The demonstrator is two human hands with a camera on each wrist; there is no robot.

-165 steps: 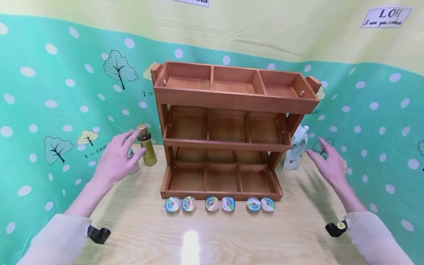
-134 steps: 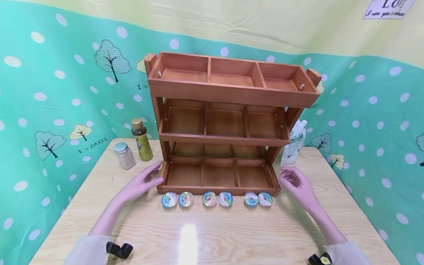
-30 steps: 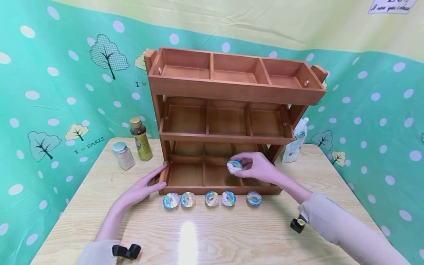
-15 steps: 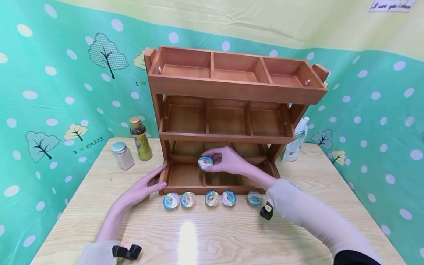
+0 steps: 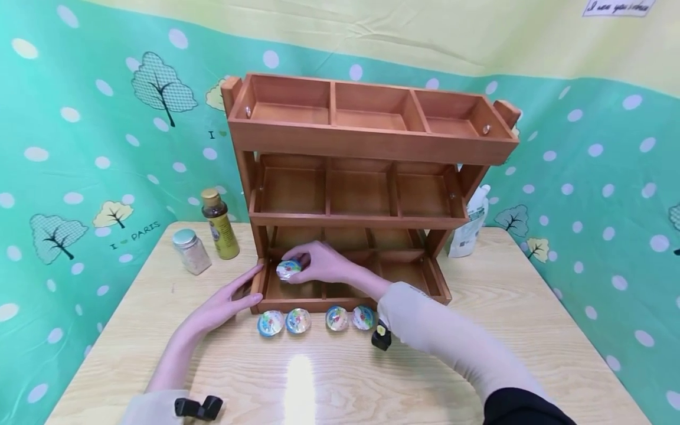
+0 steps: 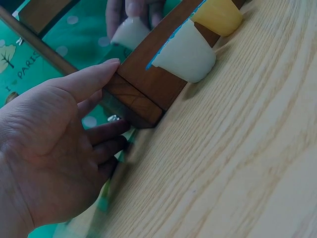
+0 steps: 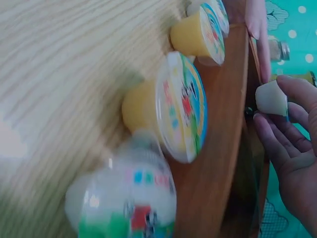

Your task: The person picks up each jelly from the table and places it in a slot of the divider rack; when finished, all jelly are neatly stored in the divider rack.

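My right hand (image 5: 324, 264) pinches a small jelly cup (image 5: 288, 270) with a printed lid, above the lower left compartment of a brown wooden three-tier rack (image 5: 372, 144). In the right wrist view, the thumb and fingers grip the sides of this pale cup (image 7: 271, 99). My left hand (image 5: 225, 304) rests against the left end of the bottom tier, its fingers extended. From the left wrist, its thumb lies at the front corner of the tier (image 6: 133, 96) and the other fingers reach along the end. Several more jelly cups (image 5: 298, 320) stand in a row before the rack.
A glass jar (image 5: 192, 252) with a teal lid and a yellow-labelled bottle (image 5: 220, 225) stand left of the rack. Behind its right side is a white pouch (image 5: 470, 224). A patterned cloth (image 5: 584, 206) hangs around the wooden table (image 5: 255, 378).
Both hands first hovered beside the rack, then came down to its bottom tier. My right hand picked up the rightmost cup and carried it leftward; my left hand stayed at the rack's end.
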